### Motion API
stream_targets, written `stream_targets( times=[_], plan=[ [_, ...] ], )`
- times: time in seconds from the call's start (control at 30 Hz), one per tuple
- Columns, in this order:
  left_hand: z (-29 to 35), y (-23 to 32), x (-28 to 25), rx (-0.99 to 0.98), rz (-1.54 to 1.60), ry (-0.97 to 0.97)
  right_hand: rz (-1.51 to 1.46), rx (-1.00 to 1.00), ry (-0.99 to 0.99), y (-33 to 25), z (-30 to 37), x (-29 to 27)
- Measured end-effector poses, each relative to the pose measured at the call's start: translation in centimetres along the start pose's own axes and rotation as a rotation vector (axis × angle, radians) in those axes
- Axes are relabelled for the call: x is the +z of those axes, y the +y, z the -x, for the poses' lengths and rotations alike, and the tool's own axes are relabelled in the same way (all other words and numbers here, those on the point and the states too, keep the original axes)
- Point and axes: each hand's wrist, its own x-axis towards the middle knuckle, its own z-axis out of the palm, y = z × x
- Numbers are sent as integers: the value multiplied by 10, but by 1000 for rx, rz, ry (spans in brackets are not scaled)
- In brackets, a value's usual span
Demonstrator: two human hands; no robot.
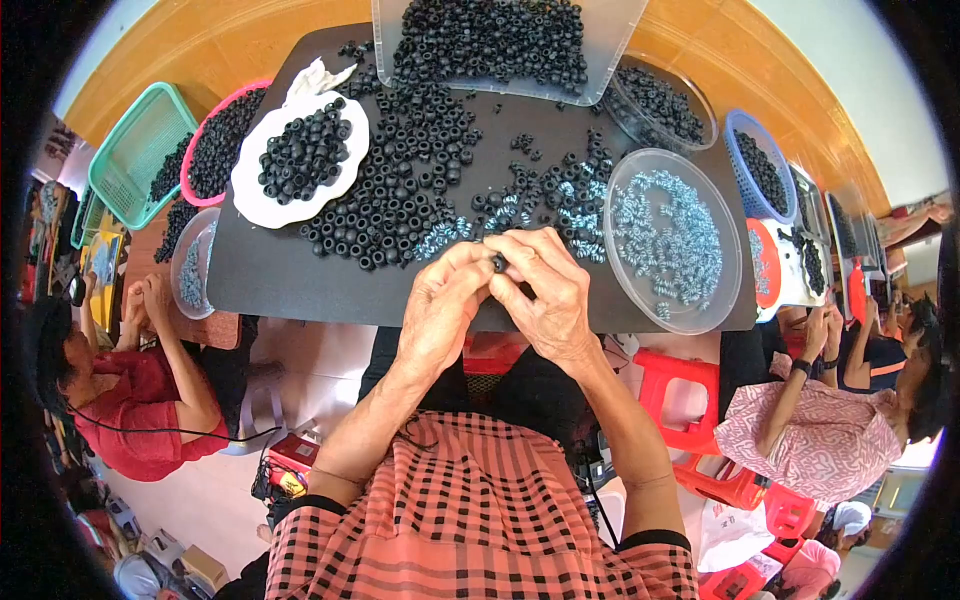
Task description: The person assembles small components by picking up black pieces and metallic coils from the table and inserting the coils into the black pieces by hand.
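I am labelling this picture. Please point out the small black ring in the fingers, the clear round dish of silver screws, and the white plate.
small black ring (498,263), head view, its visible side.
clear round dish (612,215), head view, left rim.
white plate (262,208), head view, bare lower edge.

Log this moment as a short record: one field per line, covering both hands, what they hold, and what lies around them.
left hand: fingertips pinched on the small black ring, over the near edge of the board
right hand: meets the left hand, also pinching the ring
small black ring: held between both hands
black board: work surface under the parts
loose black rings: heaped ahead of the hands
white tray: holds more black rings, to the left
clear round lid: holds small silvery parts, to the right
clear bin: full of black rings, far edge
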Motion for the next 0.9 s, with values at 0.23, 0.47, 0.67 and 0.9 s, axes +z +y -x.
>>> stream_targets(
  times=[0.23, 0.47, 0.67, 0.9],
  plan=[
    [1, 4, 13, 72, 18, 86, 24, 8, 55, -2, -1, -1],
    [0, -3, 8, 96, -157, 38, 98, -83, 90, 2, 2, -3],
    [0, 0, 10, 77, -113, 40, 37, -64, 103, -3, 5, -7],
    [-1, 13, 11, 56, -383, 10, 132, 102, 77, 5, -32, -62]
  ],
)
